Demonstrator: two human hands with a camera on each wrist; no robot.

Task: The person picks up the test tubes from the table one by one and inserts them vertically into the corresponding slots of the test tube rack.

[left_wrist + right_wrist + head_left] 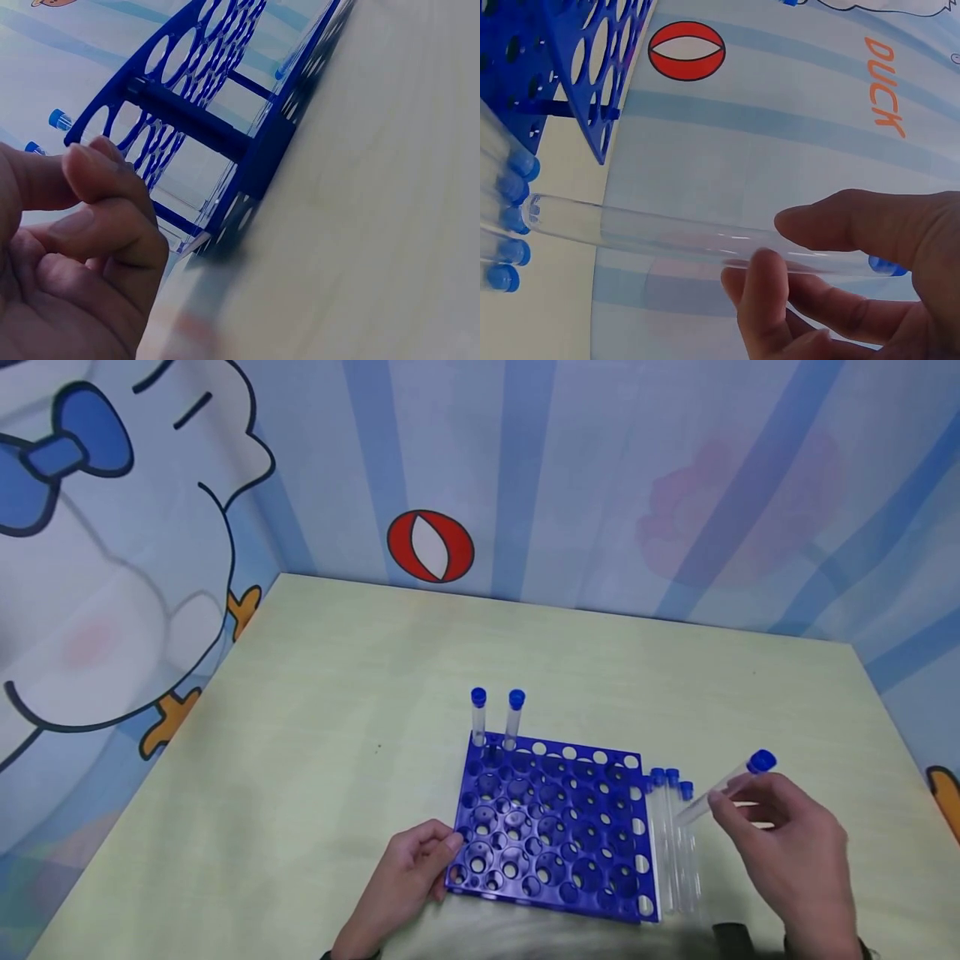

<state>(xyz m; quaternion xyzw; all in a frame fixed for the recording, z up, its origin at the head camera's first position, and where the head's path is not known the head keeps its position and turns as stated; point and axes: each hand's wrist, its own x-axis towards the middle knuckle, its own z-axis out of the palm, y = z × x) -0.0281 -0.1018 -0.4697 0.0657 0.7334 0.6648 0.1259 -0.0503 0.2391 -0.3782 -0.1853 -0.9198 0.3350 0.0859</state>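
A blue test tube rack (551,827) with rows of round holes stands on the table. My left hand (408,868) grips its front left corner between thumb and fingers; the left wrist view shows that hand (90,247) at the rack's edge (187,112). My right hand (795,843) pinches a clear test tube (667,229) with a blue cap, held tilted above the table to the right of the rack. Two capped test tubes, one (478,714) at the far left corner and another (514,718) beside it, stand upright in the back row.
Several capped test tubes (673,852) lie side by side on the table (300,735), along the rack's right side. A printed backdrop (600,485) with stripes and a red ball picture rises behind the table. A cartoon panel (112,610) stands at the left.
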